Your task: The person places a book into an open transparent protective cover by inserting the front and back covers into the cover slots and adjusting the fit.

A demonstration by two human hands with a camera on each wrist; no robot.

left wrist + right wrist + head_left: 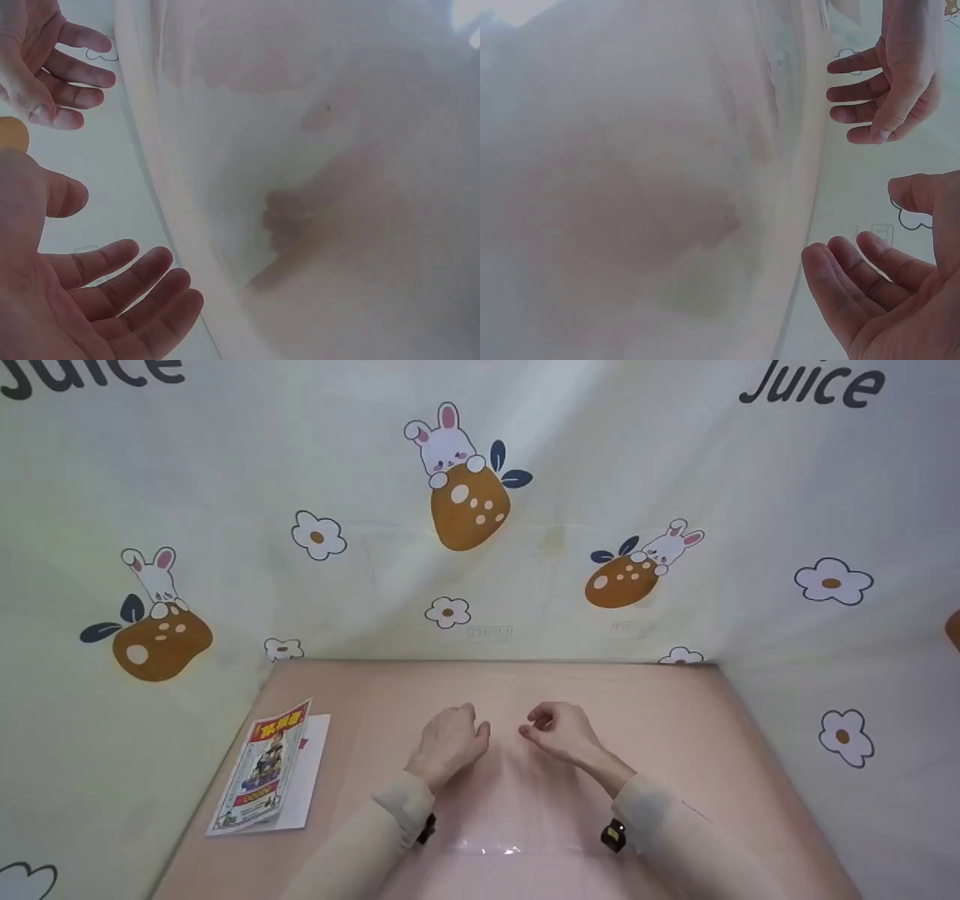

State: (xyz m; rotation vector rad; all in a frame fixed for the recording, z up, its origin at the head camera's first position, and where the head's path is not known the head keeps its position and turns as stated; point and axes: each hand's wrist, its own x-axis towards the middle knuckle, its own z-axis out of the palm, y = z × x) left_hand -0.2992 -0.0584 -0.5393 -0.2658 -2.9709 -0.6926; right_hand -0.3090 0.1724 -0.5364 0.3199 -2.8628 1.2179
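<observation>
Head view: red-bannered rectangular paper booklet (pixel 264 771), long axis running near-to-far; bare left hand (pixel 448 741) right of booklet, nearer; bare right hand (pixel 564 733) farther right; both empty, fingers relaxed.

The worktop (pixel 660 705) ran between sheets of printed cloth (pixel 367 600), one behind it and one along either side. At the worktop's left edge lay a booklet (pixel 259 780), with a page (pixel 310 780) showing beneath and to the right of its cover. The left grip (pixel 448 741) was over the middle of the worktop, well right of the booklet. The right grip (pixel 568 733) was beside it to the right, near but apart, with bare worktop between them.
</observation>
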